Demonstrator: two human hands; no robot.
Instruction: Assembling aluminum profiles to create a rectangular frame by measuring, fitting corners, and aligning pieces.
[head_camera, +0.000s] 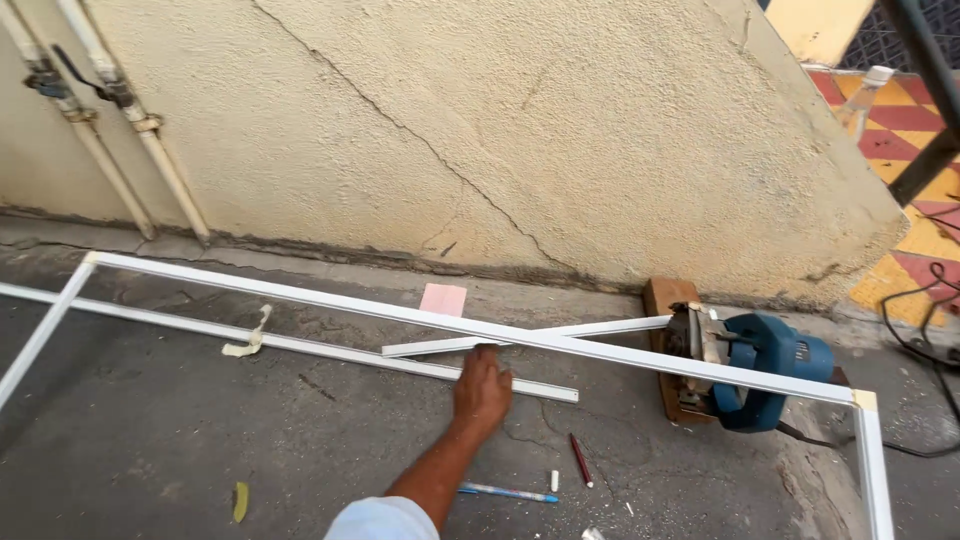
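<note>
White frame rail (560, 343) lies on the concrete floor (200, 440), long axis running from 10 o'clock down to 4 o'clock across the view. One hand (482, 388) reaches up from 6 o'clock, fingers curled onto the rail near its middle, touching it; whether it fully grips, cannot tell. Which hand it is isn't clear from the arm angle; likely right. The other hand is out of view. Two loose white strips cross just under the rail: a longer strip (300, 345) and a shorter strip (530, 336). Blue circular saw (760, 370) on a wooden block (668, 296) at 3 o'clock, under the rail. Red pencil (580, 460) and blue pen (508, 492) at 5 o'clock. Cracked plaster wall (500, 130) at 12 o'clock, pipes (130, 120) at 10.
</note>
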